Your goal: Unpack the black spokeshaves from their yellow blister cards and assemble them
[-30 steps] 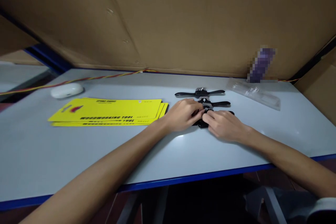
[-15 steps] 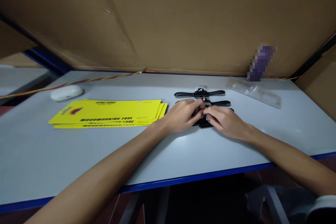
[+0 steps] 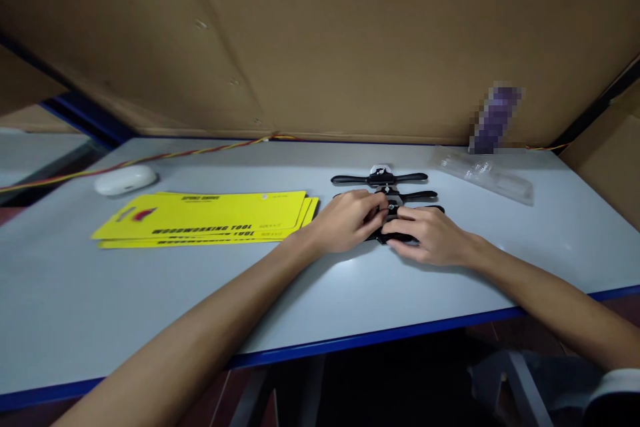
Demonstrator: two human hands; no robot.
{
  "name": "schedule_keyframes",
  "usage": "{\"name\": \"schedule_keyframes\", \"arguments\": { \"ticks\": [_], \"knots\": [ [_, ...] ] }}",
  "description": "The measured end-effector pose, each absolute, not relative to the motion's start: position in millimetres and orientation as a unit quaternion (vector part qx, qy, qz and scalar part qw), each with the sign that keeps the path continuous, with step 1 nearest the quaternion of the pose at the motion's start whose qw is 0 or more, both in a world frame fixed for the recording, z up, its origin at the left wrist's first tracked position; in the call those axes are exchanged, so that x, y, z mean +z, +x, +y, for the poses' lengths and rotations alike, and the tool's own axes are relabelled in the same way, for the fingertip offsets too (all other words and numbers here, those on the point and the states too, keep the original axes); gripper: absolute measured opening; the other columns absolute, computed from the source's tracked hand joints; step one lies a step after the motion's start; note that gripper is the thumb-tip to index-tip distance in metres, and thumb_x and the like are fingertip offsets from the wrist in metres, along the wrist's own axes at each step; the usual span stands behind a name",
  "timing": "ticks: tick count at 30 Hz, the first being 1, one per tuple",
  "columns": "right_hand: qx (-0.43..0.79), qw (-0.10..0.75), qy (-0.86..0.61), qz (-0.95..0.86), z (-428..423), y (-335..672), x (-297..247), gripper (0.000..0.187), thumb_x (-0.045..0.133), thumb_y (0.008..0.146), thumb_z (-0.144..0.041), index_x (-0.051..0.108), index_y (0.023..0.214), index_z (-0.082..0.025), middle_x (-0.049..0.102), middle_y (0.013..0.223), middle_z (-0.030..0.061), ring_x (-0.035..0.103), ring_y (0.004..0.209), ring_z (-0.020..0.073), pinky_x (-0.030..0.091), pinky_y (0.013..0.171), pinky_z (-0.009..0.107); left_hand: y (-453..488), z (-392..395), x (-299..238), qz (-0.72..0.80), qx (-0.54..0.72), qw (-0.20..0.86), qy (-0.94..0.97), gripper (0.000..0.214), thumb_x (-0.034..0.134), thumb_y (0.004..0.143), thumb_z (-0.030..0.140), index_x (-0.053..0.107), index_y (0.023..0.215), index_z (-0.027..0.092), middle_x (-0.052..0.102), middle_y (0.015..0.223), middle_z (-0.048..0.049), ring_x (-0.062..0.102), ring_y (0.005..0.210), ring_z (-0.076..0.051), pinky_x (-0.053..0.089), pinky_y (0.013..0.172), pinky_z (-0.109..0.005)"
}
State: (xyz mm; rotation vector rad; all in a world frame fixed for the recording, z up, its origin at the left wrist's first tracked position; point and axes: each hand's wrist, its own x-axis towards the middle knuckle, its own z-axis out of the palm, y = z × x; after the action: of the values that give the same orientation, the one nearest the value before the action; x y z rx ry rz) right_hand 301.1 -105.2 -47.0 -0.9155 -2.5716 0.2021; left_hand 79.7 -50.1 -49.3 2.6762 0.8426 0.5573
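Several black spokeshaves lie in a column on the table, handles pointing left and right. The farthest spokeshave [image 3: 381, 177] is in full view, with a silvery plate at its middle. Below it another spokeshave [image 3: 421, 196] shows its right handle. My left hand [image 3: 345, 221] has its fingers curled over the nearer ones, thumb and forefinger close together at their middle. My right hand [image 3: 433, 237] rests with bent fingers over the nearest spokeshave [image 3: 380, 238], touching its black body. Both hands hide much of the nearer tools.
Left of my hands, overlapping yellow cards [image 3: 200, 217] printed "WOODWORKING TOOL" lie flat. A white rounded case [image 3: 126, 180] sits farther left. Clear plastic packaging [image 3: 493, 177] and a blurred purple object [image 3: 495, 121] are at the back right. A twisted cable [image 3: 200, 149] crosses before the cardboard wall [image 3: 350, 47].
My right hand's fingertips have left the spot beside my left fingers and come lower, spreading over the nearest spokeshave. My left hand has hardly moved.
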Motion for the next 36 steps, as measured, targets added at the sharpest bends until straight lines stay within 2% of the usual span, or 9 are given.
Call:
{"name": "schedule_keyframes", "arguments": {
  "ticks": [3, 6, 11, 17, 23, 27, 29, 32, 36],
  "knots": [
    [0.041, 0.212, -0.311, -0.926, -116.0, 312.2, -37.7, 0.026, 0.051, 0.102, -0.029, 0.07, 0.115, -0.018, 0.067, 0.088, 0.0033, 0.054, 0.071, 0.0142, 0.041, 0.068, 0.029, 79.4, -51.1, -48.6, 0.29, 0.187, 0.129, 0.93, 0.027, 0.04, 0.098, 0.032, 0.062, 0.09, 0.018, 0.063, 0.074, -0.0039, 0.056, 0.068, -0.018, 0.041, 0.065, -0.03],
    [0.01, 0.246, -0.295, -0.923, -145.7, 335.6, -25.3, 0.019, 0.051, 0.101, -0.024, 0.068, 0.099, -0.016, 0.062, 0.076, 0.0012, 0.049, 0.063, 0.013, 0.039, 0.062, 0.028, 79.3, -51.8, -48.2, 0.292, 0.173, 0.118, 0.933, 0.027, 0.04, 0.098, 0.031, 0.063, 0.091, 0.017, 0.065, 0.077, -0.0053, 0.057, 0.07, -0.019, 0.041, 0.067, -0.031],
    [0.045, 0.208, -0.348, -0.913, -214.7, 386.3, -18.6, 0.016, 0.054, 0.098, -0.017, 0.061, 0.083, -0.019, 0.051, 0.065, -0.0022, 0.042, 0.059, 0.0128, 0.038, 0.059, 0.028, 79.5, -51.8, -48.2, 0.293, 0.162, 0.11, 0.936, 0.028, 0.04, 0.096, 0.029, 0.065, 0.091, 0.018, 0.065, 0.078, -0.0066, 0.057, 0.07, -0.02, 0.041, 0.067, -0.033],
    [0.091, 0.174, -0.371, -0.908, -251.3, 406.8, -35.7, 0.018, 0.053, 0.097, -0.012, 0.06, 0.081, -0.019, 0.051, 0.065, -0.002, 0.043, 0.059, 0.0124, 0.038, 0.06, 0.028, 81.3, -51.9, -45.5, 0.301, 0.155, 0.116, 0.934, 0.028, 0.04, 0.095, 0.03, 0.064, 0.089, 0.018, 0.066, 0.079, -0.0066, 0.059, 0.07, -0.02, 0.042, 0.067, -0.032],
    [0.026, 0.183, -0.325, -0.928, -200.3, 355.5, -30.1, 0.026, 0.051, 0.099, -0.019, 0.063, 0.076, -0.018, 0.054, 0.064, -0.0006, 0.045, 0.059, 0.0133, 0.036, 0.062, 0.03, 82.1, -53.3, -45.1, 0.305, 0.16, 0.083, 0.935, 0.029, 0.039, 0.096, 0.032, 0.064, 0.091, 0.018, 0.066, 0.077, -0.0057, 0.059, 0.07, -0.019, 0.042, 0.066, -0.031],
    [-0.025, 0.154, -0.394, -0.906, -138.7, 315.4, -17.1, 0.021, 0.05, 0.099, -0.023, 0.069, 0.099, -0.015, 0.066, 0.088, 0.0075, 0.053, 0.071, 0.0167, 0.036, 0.066, 0.031, 81.6, -56.2, -44.2, 0.352, 0.158, 0.063, 0.92, 0.032, 0.038, 0.097, 0.036, 0.064, 0.096, 0.018, 0.067, 0.075, -0.0056, 0.059, 0.066, -0.02, 0.038, 0.062, -0.031],
    [-0.014, 0.139, -0.429, -0.892, -114.1, 300.7, -13.8, 0.024, 0.05, 0.1, -0.026, 0.069, 0.108, -0.014, 0.067, 0.098, 0.0096, 0.055, 0.076, 0.0175, 0.035, 0.069, 0.032, 81.5, -57.3, -43.5, 0.378, 0.143, 0.066, 0.912, 0.034, 0.037, 0.097, 0.038, 0.064, 0.099, 0.018, 0.069, 0.076, -0.006, 0.059, 0.064, -0.02, 0.034, 0.059, -0.031],
    [0.034, 0.124, -0.453, -0.882, -93.9, 287.2, -17.0, 0.026, 0.047, 0.101, -0.029, 0.068, 0.107, -0.015, 0.068, 0.099, 0.0081, 0.056, 0.078, 0.0174, 0.034, 0.069, 0.032, 81.8, -57.5, -42.8, 0.396, 0.119, 0.063, 0.908, 0.034, 0.036, 0.096, 0.038, 0.063, 0.098, 0.018, 0.07, 0.076, -0.0067, 0.059, 0.061, -0.02, 0.03, 0.056, -0.03],
    [0.108, 0.164, -0.472, -0.859, -90.4, 281.6, -30.6, 0.022, 0.048, 0.099, -0.029, 0.067, 0.104, -0.018, 0.07, 0.1, 0.0058, 0.058, 0.081, 0.0174, 0.035, 0.071, 0.032, 81.6, -56.2, -42.0, 0.39, 0.107, 0.062, 0.912, 0.03, 0.036, 0.095, 0.036, 0.061, 0.094, 0.019, 0.069, 0.073, -0.0065, 0.058, 0.059, -0.019, 0.029, 0.056, -0.03]
  ]
}}
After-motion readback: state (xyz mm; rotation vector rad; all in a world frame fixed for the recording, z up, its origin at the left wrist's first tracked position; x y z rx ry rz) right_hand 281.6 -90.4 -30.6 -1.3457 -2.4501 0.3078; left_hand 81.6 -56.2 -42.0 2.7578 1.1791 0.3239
